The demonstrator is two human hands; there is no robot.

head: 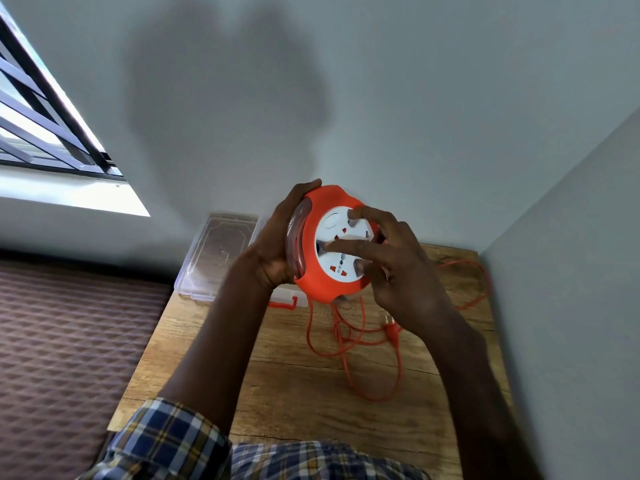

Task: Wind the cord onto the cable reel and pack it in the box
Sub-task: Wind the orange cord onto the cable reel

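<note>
An orange cable reel [320, 282] with a white socket face [337, 249] is held up above the wooden table [294, 375]. My left hand [273, 244] grips its left rim from behind. My right hand [391, 268] lies on the white face with fingers spread across it. The orange cord [349, 344] hangs from the reel's underside and lies in loose loops on the table, ending in an orange plug [391, 330]. Another loop of the cord [478, 278] lies at the table's far right. A clear plastic box [218, 258] with its lid open stands behind my left hand.
Grey walls close off the table at the back and along the right side. A quilted brown mattress [69, 341] lies to the left of the table. A barred window [41, 116] is at the upper left. An orange latch [287, 303] shows on the box front.
</note>
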